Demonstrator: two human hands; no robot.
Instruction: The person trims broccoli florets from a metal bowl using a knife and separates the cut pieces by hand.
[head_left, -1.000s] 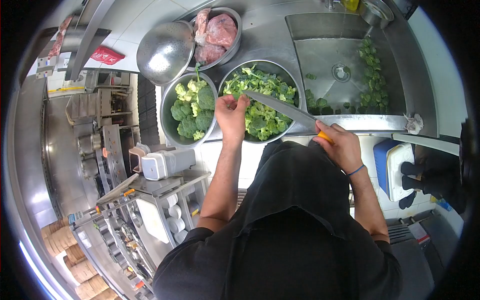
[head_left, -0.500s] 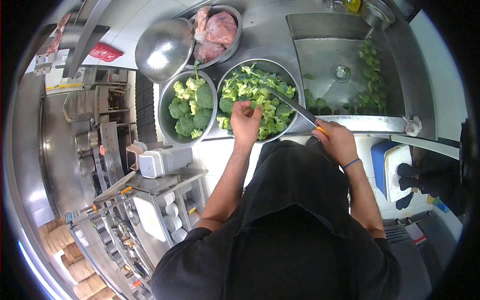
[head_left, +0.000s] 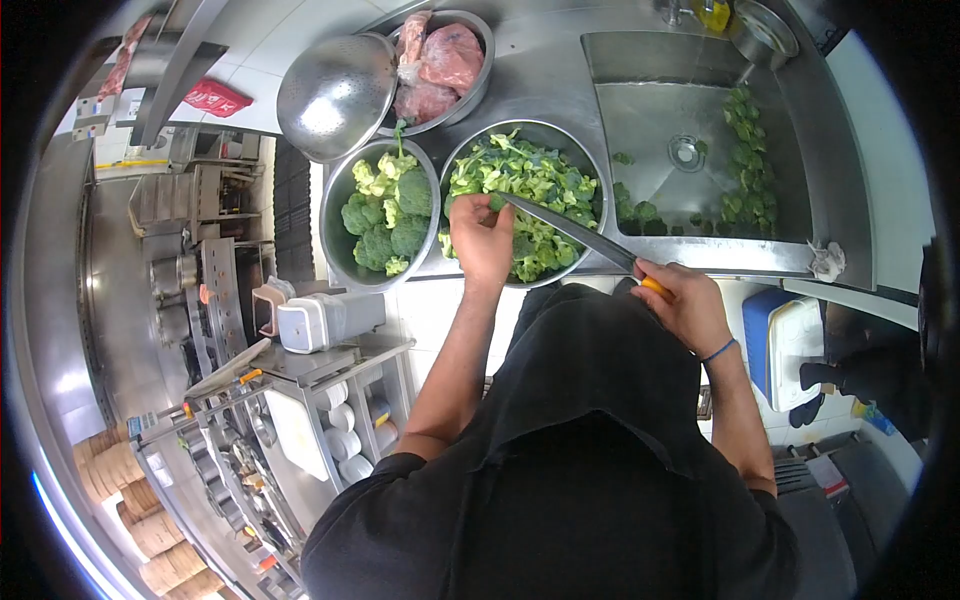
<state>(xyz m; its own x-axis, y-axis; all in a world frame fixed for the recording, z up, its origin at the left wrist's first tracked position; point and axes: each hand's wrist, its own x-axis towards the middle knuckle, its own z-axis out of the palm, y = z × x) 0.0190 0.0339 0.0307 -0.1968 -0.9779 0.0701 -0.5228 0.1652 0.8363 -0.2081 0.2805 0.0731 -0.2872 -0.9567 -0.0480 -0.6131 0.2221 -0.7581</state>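
My left hand [head_left: 482, 240] is closed over the left side of a large metal bowl [head_left: 601, 200], pinching a small green broccoli floret [head_left: 497, 202]. In my right hand [head_left: 692, 305] is a knife [head_left: 575, 230] with an orange-yellow handle, its blade slanting across the bowl. The blade's tip meets the floret at my left fingertips. Cut broccoli pieces [head_left: 545, 185] fill the bowl below. Just to its left, a second metal bowl [head_left: 327, 235] holds larger broccoli heads [head_left: 375, 247] and pale stems.
A sink [head_left: 650, 110] on the right has broccoli florets [head_left: 740, 180] along its edges. Behind the bowls, a perforated metal bowl [head_left: 335, 95] leans by a bowl of bagged raw meat [head_left: 450, 58]. A wheeled-looking shelf rack [head_left: 310, 370] stands at left; a person's dark shoe [head_left: 815, 375] shows at right.
The knife's tip has shifted left and down to my left fingers. A green floret now shows between those fingers. My right hand has moved slightly right and down, still gripping the knife.
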